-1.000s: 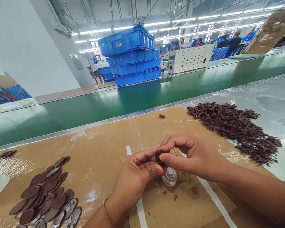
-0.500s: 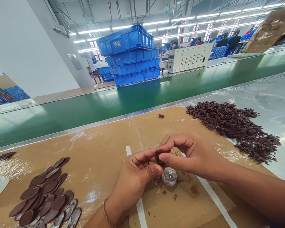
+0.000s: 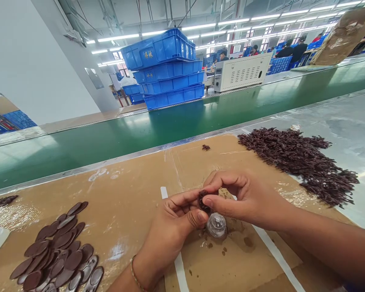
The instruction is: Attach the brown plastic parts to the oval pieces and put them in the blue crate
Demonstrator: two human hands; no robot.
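A small dark brown piece (image 3: 204, 201) is held between both hands above the brown sheet. My left hand (image 3: 178, 227) grips its lower side between thumb and fingers. My right hand (image 3: 240, 198) pinches its upper right side with thumb and forefinger, and the fingertips hide part of it. Just below the hands stands a small clear round container (image 3: 216, 225). Brown oval pieces (image 3: 62, 255) lie in a loose pile at the lower left. On the right is a heap of thin dark brown pieces (image 3: 298, 158).
Beyond the brown sheet (image 3: 134, 190) runs a green conveyor belt (image 3: 176, 121). Stacked blue crates (image 3: 170, 77) and a pale metal machine (image 3: 243, 73) stand behind it. A small dark clump (image 3: 206, 147) lies near the sheet's far edge. People sit in the far background.
Both hands keep nearly the same pose around the brown piece. The whole view has shifted very slightly.
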